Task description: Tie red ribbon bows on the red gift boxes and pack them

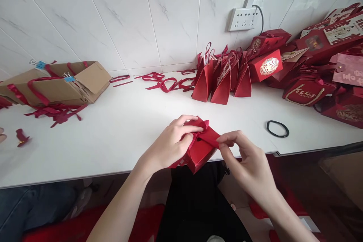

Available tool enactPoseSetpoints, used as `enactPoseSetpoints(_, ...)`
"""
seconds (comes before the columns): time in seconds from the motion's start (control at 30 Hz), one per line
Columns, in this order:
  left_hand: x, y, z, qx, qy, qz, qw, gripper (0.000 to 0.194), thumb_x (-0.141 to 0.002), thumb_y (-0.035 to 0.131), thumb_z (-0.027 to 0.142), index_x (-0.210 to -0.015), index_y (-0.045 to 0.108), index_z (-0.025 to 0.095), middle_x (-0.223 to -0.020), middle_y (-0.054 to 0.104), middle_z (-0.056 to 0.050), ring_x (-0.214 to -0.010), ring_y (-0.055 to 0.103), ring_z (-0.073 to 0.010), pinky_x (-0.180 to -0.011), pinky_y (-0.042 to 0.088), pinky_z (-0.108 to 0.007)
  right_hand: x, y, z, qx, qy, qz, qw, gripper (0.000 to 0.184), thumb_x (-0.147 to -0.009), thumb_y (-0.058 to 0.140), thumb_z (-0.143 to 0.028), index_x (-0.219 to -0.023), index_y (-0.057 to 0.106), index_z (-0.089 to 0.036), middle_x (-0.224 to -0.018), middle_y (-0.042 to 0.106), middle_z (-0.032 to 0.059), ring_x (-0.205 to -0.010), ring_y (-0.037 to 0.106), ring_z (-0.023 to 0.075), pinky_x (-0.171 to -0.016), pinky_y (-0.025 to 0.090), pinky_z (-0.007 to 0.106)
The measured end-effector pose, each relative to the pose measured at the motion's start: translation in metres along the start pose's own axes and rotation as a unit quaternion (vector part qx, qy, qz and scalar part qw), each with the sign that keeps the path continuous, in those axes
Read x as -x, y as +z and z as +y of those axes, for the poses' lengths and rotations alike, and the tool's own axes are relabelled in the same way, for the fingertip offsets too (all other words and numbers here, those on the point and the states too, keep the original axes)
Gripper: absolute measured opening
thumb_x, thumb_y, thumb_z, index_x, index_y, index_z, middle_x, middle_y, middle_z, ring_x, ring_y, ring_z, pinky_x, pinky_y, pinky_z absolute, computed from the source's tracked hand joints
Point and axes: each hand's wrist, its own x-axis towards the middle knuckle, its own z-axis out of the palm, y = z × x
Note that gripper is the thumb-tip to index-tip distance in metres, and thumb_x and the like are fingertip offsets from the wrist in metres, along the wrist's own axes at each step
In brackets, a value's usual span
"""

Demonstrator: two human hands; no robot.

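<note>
A small red gift box sits tilted at the table's front edge, with a red ribbon at its top. My left hand lies over the box's left side, its thumb and index finger closed on the gathered ribbon. To the right of the box, my right hand pinches the ribbon's end between thumb and index finger and holds it stretched out. The left fingers cover part of the box and of the ribbon's loop.
Finished red gift boxes stand behind, and more red boxes pile up at the right. Loose red ribbons lie by the wall. A cardboard box draped with ribbons is at left. A black band lies at right. Another person's fingertips show at left.
</note>
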Motion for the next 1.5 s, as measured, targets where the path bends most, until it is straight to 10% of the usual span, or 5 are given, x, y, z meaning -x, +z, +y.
enactPoseSetpoints(0.5,0.003,0.005,-0.005,-0.021,0.027,0.016,0.999,0.028,-0.088,0.054,0.033,-0.115,0.062,0.031,-0.14,0.042,0.002,-0.131,0.042,-0.0218,-0.109,0.041,-0.035,0.028,-0.004,0.006,-0.152,0.1,0.054,0.982,0.025,-0.089,0.052,-0.044,-0.079,0.05,-0.022,-0.063,0.049,-0.0027,-0.056,0.048,0.0109,-0.053,0.04,0.021)
enactPoseSetpoints(0.67,0.004,0.009,-0.002,-0.049,0.031,0.036,0.998,0.031,-0.086,0.057,0.036,-0.116,0.061,0.03,-0.139,0.042,0.001,-0.13,0.041,-0.0212,-0.108,0.041,-0.034,0.038,-0.008,-0.019,-0.007,0.116,-0.185,0.976,0.042,-0.087,0.051,-0.052,-0.063,0.053,-0.018,-0.047,0.045,-0.0036,-0.042,0.035,0.0076,-0.041,0.026,0.021)
enactPoseSetpoints(1.13,-0.002,0.012,-0.002,-0.022,0.021,0.074,0.997,0.023,-0.092,0.05,0.04,-0.102,0.068,0.029,-0.129,0.051,0.001,-0.121,0.05,-0.0197,-0.102,0.044,-0.032,0.024,0.012,0.009,-0.094,0.197,-0.156,0.963,0.04,-0.091,0.043,-0.052,-0.069,0.048,-0.019,-0.055,0.049,-0.0026,-0.047,0.046,0.0094,-0.044,0.036,0.019)
enactPoseSetpoints(1.33,-0.026,0.001,-0.014,0.03,0.083,0.007,0.996,0.029,-0.083,0.064,0.04,-0.11,0.065,0.029,-0.126,0.054,-0.002,-0.116,0.055,-0.0202,-0.1,0.046,-0.032,0.011,-0.037,-0.003,-0.157,0.172,-0.354,0.906,0.039,-0.08,0.062,-0.053,-0.063,0.055,-0.018,-0.05,0.049,-0.0023,-0.041,0.042,0.0081,-0.037,0.031,0.019)
enactPoseSetpoints(1.5,-0.044,-0.008,-0.017,0.081,0.091,-0.01,0.992,0.058,-0.074,0.074,0.045,-0.126,0.054,0.03,-0.132,0.053,-0.003,-0.125,0.048,-0.0234,-0.105,0.041,-0.036,-0.044,-0.048,0.01,-0.032,0.045,-0.034,0.998,0.031,-0.076,0.068,-0.05,-0.079,0.064,-0.02,-0.067,0.059,0.0013,-0.056,0.052,0.0108,-0.048,0.041,0.021)
